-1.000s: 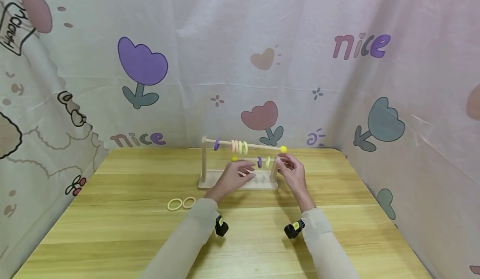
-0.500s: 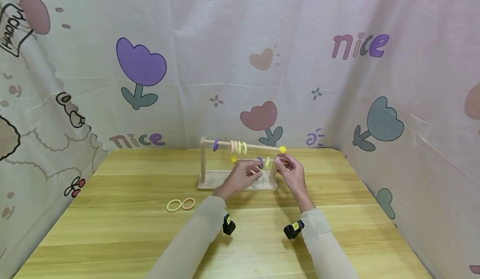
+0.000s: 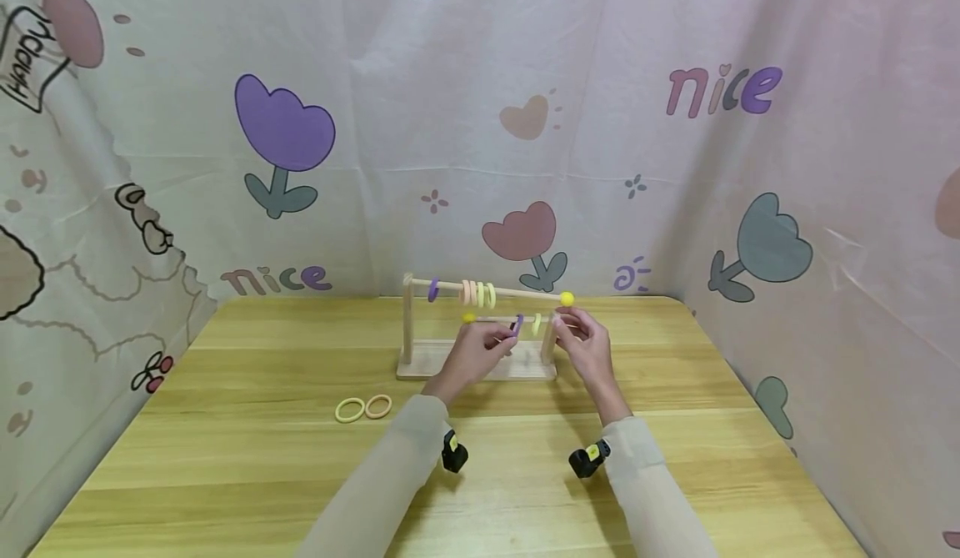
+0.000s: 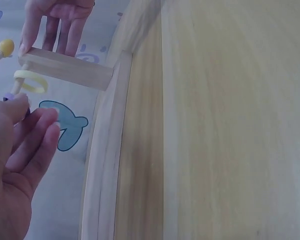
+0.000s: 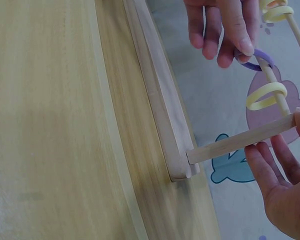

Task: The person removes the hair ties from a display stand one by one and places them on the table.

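Note:
A wooden ring stand (image 3: pixel 476 371) has two rods on posts of unequal height. My left hand (image 3: pixel 474 354) pinches a purple ring (image 5: pixel 262 59) that hangs on the lower rod. Beside it on that rod, toward the post, hangs a pale yellow ring (image 5: pixel 266 96). With thumb and fingers my right hand (image 3: pixel 587 344) grips the top of the short post (image 5: pixel 240 141). Above, the upper rod (image 3: pixel 525 294) carries another purple ring (image 3: pixel 433 290), and pink and pale yellow rings (image 3: pixel 480 294) grouped near its middle. Yellow balls cap the rods' free ends.
A yellow ring (image 3: pixel 349 410) and a peach ring (image 3: pixel 378 406) lie flat on the wooden table (image 3: pixel 247 458), left of my left forearm. A patterned curtain (image 3: pixel 420 124) hangs behind the table and along both sides.
My left hand has moved right along the lower rod, and its fingers have closed on the purple ring, now tilted. My right hand stays at the short post.

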{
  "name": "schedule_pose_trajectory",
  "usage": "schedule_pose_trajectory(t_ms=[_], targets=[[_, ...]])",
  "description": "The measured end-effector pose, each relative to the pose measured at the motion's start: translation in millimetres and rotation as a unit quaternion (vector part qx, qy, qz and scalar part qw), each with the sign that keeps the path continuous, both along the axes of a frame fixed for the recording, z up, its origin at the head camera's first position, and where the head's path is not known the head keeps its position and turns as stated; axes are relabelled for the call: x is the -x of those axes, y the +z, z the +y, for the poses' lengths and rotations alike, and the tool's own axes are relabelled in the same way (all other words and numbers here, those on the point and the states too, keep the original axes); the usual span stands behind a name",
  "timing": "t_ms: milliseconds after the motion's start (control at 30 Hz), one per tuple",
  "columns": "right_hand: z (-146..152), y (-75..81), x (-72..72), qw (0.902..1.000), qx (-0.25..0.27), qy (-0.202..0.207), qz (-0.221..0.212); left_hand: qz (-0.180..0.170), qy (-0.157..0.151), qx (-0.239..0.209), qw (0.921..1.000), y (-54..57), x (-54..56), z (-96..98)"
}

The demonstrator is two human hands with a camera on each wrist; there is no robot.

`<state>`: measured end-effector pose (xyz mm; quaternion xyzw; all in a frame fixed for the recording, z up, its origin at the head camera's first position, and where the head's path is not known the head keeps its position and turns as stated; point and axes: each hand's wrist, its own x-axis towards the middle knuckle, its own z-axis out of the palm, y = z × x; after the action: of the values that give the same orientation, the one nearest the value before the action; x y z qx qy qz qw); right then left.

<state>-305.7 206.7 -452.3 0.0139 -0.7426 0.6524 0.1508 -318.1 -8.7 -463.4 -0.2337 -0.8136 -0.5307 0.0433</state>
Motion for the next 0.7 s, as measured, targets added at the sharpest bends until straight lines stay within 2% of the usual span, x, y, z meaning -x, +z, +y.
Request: schedule_pose_trajectory(t_ms=[233, 700], targets=[[0.6, 1.2, -1.8, 0.9999, 0.002, 0.008, -0.007, 0.021, 0.020, -0.029, 0.9992, -0.1, -0.2, -2.9], [1.2, 1.5, -2.0, 1.0000, -0.004, 0.008, -0.002, 0.019, 0.048, -0.042, 0.9978, 2.2, -4.3, -14.0]])
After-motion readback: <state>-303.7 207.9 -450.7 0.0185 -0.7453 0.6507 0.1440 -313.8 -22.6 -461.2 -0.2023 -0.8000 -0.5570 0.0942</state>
